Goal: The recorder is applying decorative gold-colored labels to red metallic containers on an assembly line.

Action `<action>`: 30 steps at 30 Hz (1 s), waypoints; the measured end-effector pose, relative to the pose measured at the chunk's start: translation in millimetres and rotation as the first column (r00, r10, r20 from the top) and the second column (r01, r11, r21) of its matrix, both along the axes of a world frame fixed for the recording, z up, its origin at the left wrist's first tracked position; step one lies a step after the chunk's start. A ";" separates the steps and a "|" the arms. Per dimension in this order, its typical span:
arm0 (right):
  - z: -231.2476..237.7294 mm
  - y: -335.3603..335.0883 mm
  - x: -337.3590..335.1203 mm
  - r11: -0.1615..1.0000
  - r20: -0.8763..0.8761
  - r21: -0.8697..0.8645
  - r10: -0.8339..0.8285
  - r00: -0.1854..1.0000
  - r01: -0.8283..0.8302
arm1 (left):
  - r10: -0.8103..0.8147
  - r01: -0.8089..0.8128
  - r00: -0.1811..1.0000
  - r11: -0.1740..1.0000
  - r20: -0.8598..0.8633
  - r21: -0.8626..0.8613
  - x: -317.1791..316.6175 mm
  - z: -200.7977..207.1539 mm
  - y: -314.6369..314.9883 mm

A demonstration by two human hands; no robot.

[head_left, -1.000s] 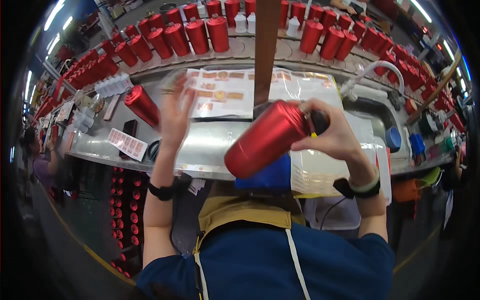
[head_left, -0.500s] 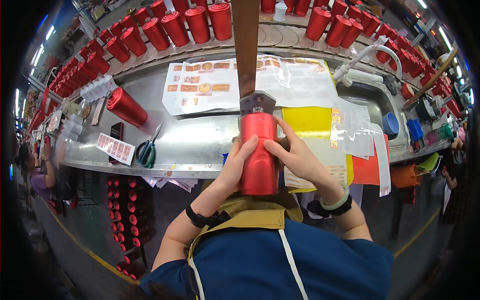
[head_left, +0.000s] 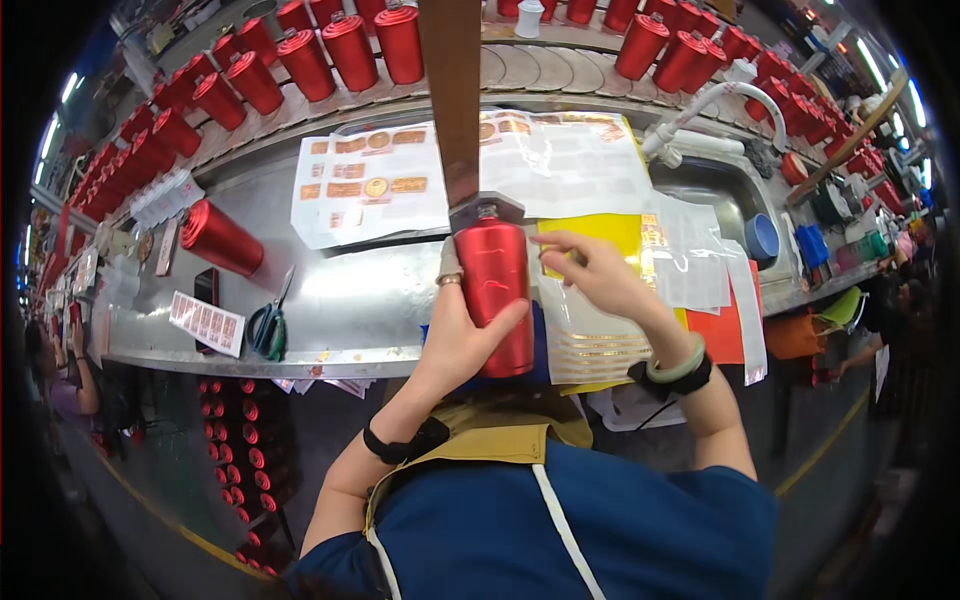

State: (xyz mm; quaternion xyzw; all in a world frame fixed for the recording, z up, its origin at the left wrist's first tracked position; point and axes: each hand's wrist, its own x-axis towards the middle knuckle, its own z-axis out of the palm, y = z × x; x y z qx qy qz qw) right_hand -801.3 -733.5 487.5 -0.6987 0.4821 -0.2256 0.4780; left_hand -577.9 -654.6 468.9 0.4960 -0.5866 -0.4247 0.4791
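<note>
My left hand [head_left: 462, 335] is wrapped round a glossy red metallic bottle [head_left: 493, 290], with the thumb across its front. A light covering shows on one of its fingers, above a ring. The bottle's narrow neck points away from me, against a dark angular plate [head_left: 485, 207] at the foot of a brown post [head_left: 455, 110]. Just right of the bottle, apart from it, my right hand [head_left: 590, 268] hovers over a yellow sheet [head_left: 590, 235]. Its index finger stretches toward the bottle and the other fingers are loosely bent; I see nothing held in it.
Printed label sheets [head_left: 370, 185] lie beyond my hands on the metal bench. Scissors [head_left: 268, 325], a small label sheet [head_left: 207, 322] and a tilted red bottle [head_left: 222, 240] are at the left. A sink [head_left: 715, 185] is at the right. Rows of red bottles [head_left: 350, 55] stand behind.
My right hand has let go of the bottle and moved off to its right. My left hand has shifted round the bottle's left side. The whole view has shifted a little.
</note>
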 end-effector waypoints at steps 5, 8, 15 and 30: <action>-4.5 -64.5 -65.3 0.966 -0.445 -0.260 -0.120 0.887 0.001 | -0.053 0.057 0.998 0.984 -0.028 0.167 3.3 -3.8 -0.9; -16.1 -106.6 -123.0 0.930 -0.535 -0.366 -0.227 0.814 0.019 | -0.005 0.011 0.998 0.996 -0.064 0.086 -2.3 -3.5 -1.4; -24.8 -110.1 -178.2 0.959 -0.669 -0.279 -0.227 0.708 0.044 | -0.008 0.015 0.998 0.995 -0.070 0.099 0.5 -13.6 -4.1; -70.7 -136.3 -216.5 0.906 -0.607 -0.400 -0.378 0.699 0.142 | -0.011 0.026 0.996 0.985 -0.093 0.172 -1.4 -4.6 -1.8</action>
